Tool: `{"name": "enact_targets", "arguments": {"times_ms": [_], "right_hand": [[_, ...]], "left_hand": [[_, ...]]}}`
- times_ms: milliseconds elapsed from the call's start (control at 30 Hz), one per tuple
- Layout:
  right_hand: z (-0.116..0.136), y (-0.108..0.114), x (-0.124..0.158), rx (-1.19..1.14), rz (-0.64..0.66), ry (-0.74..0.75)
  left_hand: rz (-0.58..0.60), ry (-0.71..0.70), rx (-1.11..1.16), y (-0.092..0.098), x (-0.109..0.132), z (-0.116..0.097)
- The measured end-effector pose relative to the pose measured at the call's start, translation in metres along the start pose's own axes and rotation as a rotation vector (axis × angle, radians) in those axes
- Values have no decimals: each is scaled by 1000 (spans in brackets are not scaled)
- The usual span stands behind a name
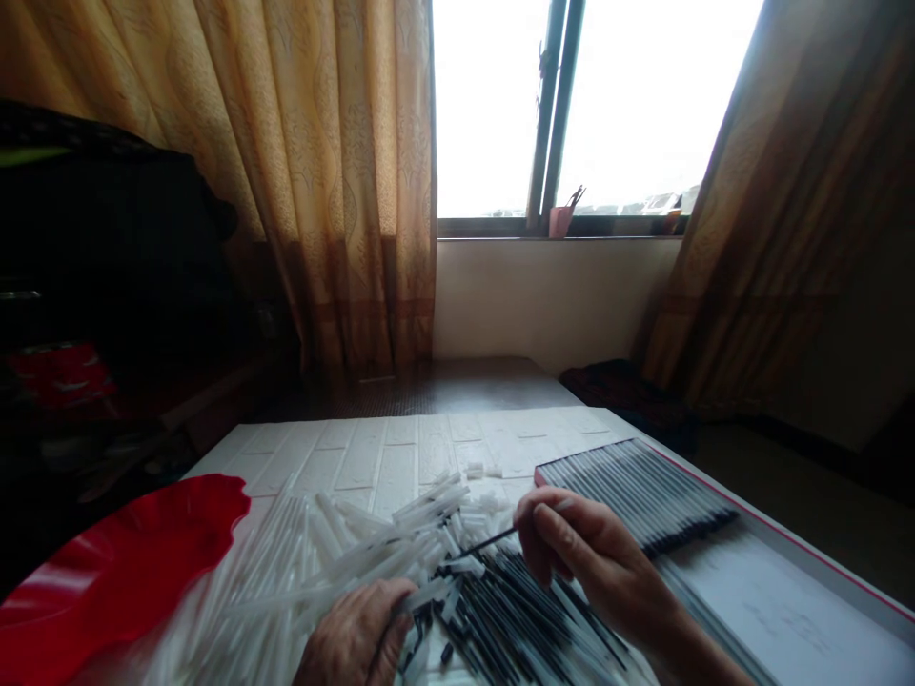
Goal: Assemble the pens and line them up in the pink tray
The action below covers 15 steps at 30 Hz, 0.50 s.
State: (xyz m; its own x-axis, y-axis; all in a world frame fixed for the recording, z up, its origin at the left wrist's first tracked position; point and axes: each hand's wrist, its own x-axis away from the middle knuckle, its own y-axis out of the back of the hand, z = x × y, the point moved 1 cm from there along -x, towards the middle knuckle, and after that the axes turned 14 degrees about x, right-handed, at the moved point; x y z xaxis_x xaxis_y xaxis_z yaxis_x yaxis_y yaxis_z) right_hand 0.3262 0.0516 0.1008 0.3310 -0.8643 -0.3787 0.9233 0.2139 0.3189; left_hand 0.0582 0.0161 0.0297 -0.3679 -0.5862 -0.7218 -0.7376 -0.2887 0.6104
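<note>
My right hand (590,553) is closed in a pinch on a thin black stick (492,542), which looks like a pen refill and points left over the table. My left hand (354,634) is closed at the lower middle, with a translucent white plastic tube (430,593) between its thumb and fingers. A heap of similar white tubes (278,562) spreads around and beyond my left hand. Between my hands lies a pile of thin black sticks (511,615), with small clear pieces among them. A small black cap (447,655) lies near my left thumb.
At right, a shallow red-edged box (786,591) holds a row of dark-tipped, clear-bodied pens (636,491). A red wavy-rimmed basin (129,562) stands at left. White brick-patterned sheeting (357,457) covers the table. Beyond are a dark surface (457,381), curtains and a window.
</note>
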Motion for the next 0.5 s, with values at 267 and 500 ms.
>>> {"name": "enact_targets", "arguments": {"times_ms": [267,500], "right_hand": [[7,-10,1,-95,11,-26],[4,-9,3,-105,16,-53]], "left_hand": [[23,-43,-7,2,-3,-5],[1,-59,-10,3,-4,-6]]}}
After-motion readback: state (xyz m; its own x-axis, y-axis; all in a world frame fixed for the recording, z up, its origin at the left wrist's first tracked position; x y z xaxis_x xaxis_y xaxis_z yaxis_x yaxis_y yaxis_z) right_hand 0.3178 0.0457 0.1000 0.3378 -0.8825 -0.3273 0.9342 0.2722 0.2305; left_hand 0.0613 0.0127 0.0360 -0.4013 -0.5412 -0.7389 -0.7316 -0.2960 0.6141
